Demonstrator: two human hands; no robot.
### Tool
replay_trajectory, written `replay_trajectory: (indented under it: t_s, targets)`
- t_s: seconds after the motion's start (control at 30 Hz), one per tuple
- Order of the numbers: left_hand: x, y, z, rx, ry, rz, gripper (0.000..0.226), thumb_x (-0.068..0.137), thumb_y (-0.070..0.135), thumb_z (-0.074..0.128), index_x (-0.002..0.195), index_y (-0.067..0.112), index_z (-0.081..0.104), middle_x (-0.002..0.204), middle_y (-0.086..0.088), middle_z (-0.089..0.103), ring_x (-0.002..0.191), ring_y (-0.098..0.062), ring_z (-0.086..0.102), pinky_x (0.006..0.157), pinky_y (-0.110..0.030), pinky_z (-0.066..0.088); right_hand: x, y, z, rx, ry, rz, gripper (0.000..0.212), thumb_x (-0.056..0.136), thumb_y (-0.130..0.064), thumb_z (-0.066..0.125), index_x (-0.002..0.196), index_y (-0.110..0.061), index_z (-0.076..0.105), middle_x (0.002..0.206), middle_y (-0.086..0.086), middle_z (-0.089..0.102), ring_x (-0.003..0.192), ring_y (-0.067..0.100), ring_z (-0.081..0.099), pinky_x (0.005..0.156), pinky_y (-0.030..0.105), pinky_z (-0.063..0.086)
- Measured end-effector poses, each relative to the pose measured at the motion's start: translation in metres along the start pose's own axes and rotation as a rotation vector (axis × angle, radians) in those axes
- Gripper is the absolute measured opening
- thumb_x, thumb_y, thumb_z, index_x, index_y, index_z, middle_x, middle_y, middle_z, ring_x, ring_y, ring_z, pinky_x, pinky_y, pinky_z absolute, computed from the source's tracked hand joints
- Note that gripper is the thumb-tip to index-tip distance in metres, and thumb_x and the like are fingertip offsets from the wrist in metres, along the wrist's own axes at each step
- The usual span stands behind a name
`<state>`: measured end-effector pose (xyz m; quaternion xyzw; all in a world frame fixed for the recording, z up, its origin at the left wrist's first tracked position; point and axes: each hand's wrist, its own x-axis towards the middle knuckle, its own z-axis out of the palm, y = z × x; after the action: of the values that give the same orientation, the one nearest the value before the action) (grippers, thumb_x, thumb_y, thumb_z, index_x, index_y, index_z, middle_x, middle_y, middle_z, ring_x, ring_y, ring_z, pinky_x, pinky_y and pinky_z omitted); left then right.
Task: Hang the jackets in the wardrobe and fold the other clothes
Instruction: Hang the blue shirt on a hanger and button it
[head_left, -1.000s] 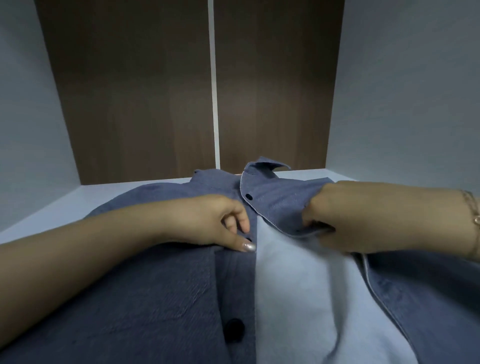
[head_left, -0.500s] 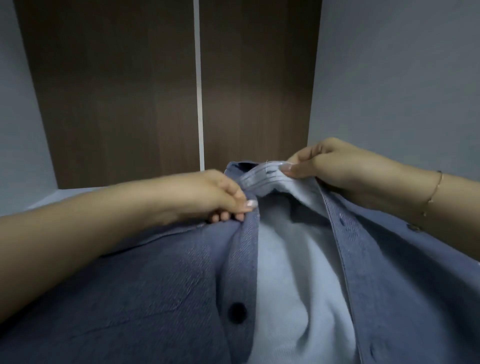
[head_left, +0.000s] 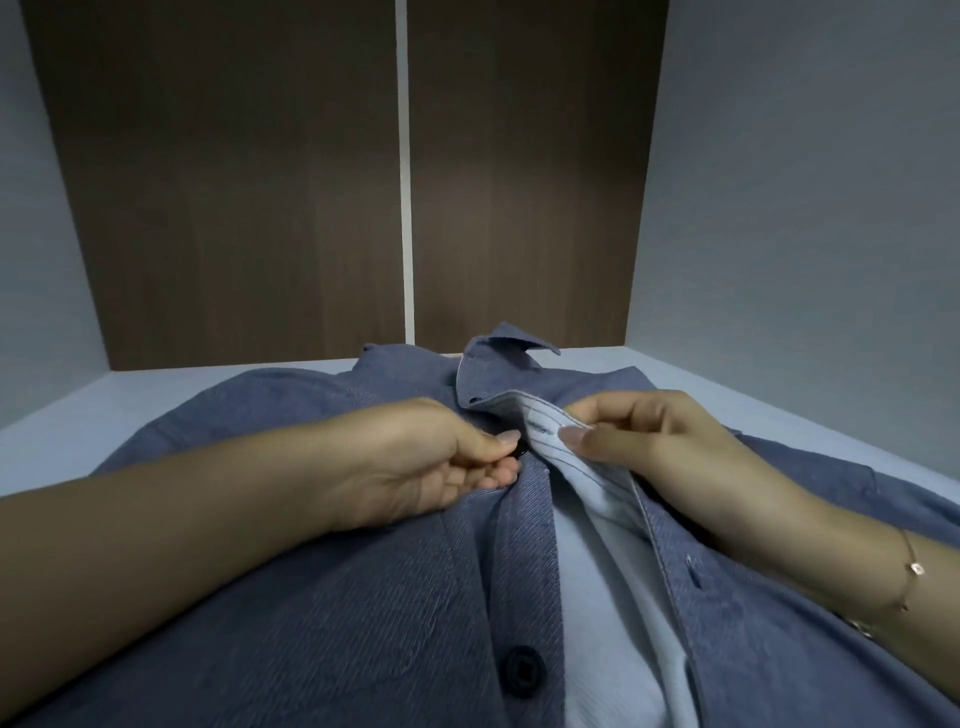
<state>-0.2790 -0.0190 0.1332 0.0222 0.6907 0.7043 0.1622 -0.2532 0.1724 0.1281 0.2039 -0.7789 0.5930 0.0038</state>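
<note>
Dim, soft, bluish light with faint shadows, no glare; focus is sharp, wide-angle bending at the edges.

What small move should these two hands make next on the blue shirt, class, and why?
Probably bring the two front edges together and push the top button through its hole. The left hand pinches the button placket near the collar, the right hand pinches the opposite edge, turned back, and the blue shirt lies open on the shelf.
</note>
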Motion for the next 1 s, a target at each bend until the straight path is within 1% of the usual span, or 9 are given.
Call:
replay_trajectory:
  t_s: [0.17, 0.3, 0.37, 0.5, 0.6, 0.67, 0.8, 0.9, 1.0]
  targets:
    - [-0.001, -0.001, -0.004, -0.042, -0.055, -0.036, 0.013, 0.066, 0.010, 0.069, 0.055, 0.005, 0.074, 0.059, -0.005, 0.066, 0.048, -0.004, 0.061, 0.053, -0.011, 0.053, -0.004, 0.003, 0.005, -0.163, 0.000, -0.153, 0.017, 0.093, -0.005, 0.059, 0.091, -0.007, 0.076, 0.086, 0.008, 0.076, 0.087, 0.027, 0.072, 0.081, 0.035, 0.055]
    - [-0.002, -0.004, -0.005, 0.016, -0.044, 0.028, 0.022, 0.076, 0.001, 0.067, 0.056, 0.002, 0.074, 0.060, -0.008, 0.068, 0.050, -0.006, 0.064, 0.052, -0.011, 0.051, -0.002, 0.002, 0.006, -0.171, 0.016, -0.145, 0.017, 0.092, -0.005, 0.060, 0.093, -0.008, 0.077, 0.086, 0.012, 0.076, 0.090, 0.037, 0.068, 0.084, 0.045, 0.053]
    - [-0.004, -0.003, -0.004, 0.017, -0.049, 0.018, 0.013, 0.075, -0.002, 0.066, 0.063, -0.003, 0.073, 0.063, -0.012, 0.069, 0.052, -0.007, 0.066, 0.051, -0.012, 0.051, -0.001, 0.002, 0.007, -0.193, 0.001, -0.135, 0.016, 0.092, -0.006, 0.061, 0.093, -0.007, 0.077, 0.086, 0.012, 0.075, 0.090, 0.038, 0.068, 0.084, 0.047, 0.053]
    - [-0.005, -0.002, -0.003, -0.018, -0.053, -0.009, 0.006, 0.082, -0.007, 0.060, 0.082, -0.010, 0.065, 0.063, -0.014, 0.069, 0.053, -0.009, 0.068, 0.051, -0.011, 0.051, 0.000, 0.001, 0.008, -0.148, -0.048, -0.087, 0.017, 0.092, -0.009, 0.061, 0.090, -0.005, 0.077, 0.089, 0.014, 0.075, 0.086, 0.028, 0.071, 0.090, 0.045, 0.052]
    - [-0.006, 0.000, -0.006, -0.070, -0.068, -0.063, 0.007, 0.085, -0.008, 0.058, 0.084, -0.011, 0.064, 0.066, -0.016, 0.069, 0.058, -0.013, 0.070, 0.052, -0.014, 0.053, 0.003, 0.002, 0.006, 0.003, -0.055, 0.056, 0.022, 0.085, -0.022, 0.064, 0.083, -0.002, 0.074, 0.098, 0.031, 0.067, 0.086, 0.029, 0.060, 0.100, 0.057, 0.042]
    - [-0.007, 0.004, -0.012, -0.132, -0.101, -0.131, 0.019, 0.073, 0.001, 0.067, 0.084, -0.013, 0.069, 0.078, -0.021, 0.071, 0.069, -0.022, 0.074, 0.056, -0.021, 0.057, 0.004, 0.002, 0.006, 0.089, -0.122, 0.127, 0.026, 0.077, -0.028, 0.056, 0.079, -0.005, 0.069, 0.090, 0.028, 0.063, 0.086, 0.029, 0.052, 0.099, 0.062, 0.037]
    - [-0.008, 0.006, -0.009, -0.075, -0.087, -0.163, 0.030, 0.053, 0.021, 0.082, 0.067, -0.005, 0.075, 0.077, -0.019, 0.072, 0.067, -0.024, 0.074, 0.052, -0.022, 0.056, 0.001, 0.000, 0.002, 0.005, -0.112, 0.134, 0.025, 0.068, -0.034, 0.063, 0.075, -0.011, 0.070, 0.083, 0.017, 0.062, 0.082, 0.028, 0.056, 0.087, 0.048, 0.041]
    - [-0.007, 0.003, -0.004, -0.031, -0.042, -0.124, 0.012, 0.052, 0.006, 0.076, 0.062, -0.001, 0.075, 0.070, -0.016, 0.072, 0.060, -0.019, 0.073, 0.048, -0.018, 0.054, -0.001, -0.001, 0.003, -0.039, -0.122, 0.047, 0.034, 0.066, -0.027, 0.077, 0.085, 0.000, 0.074, 0.088, 0.015, 0.065, 0.080, 0.018, 0.060, 0.081, 0.032, 0.045]
    - [-0.007, 0.001, -0.003, -0.042, -0.017, -0.117, 0.009, 0.069, -0.005, 0.067, 0.065, -0.004, 0.075, 0.070, -0.017, 0.073, 0.055, -0.018, 0.071, 0.046, -0.017, 0.053, -0.003, -0.002, 0.004, -0.012, -0.120, -0.009, 0.047, 0.061, -0.034, 0.067, 0.090, 0.001, 0.077, 0.089, 0.016, 0.066, 0.073, 0.013, 0.059, 0.064, 0.015, 0.045]
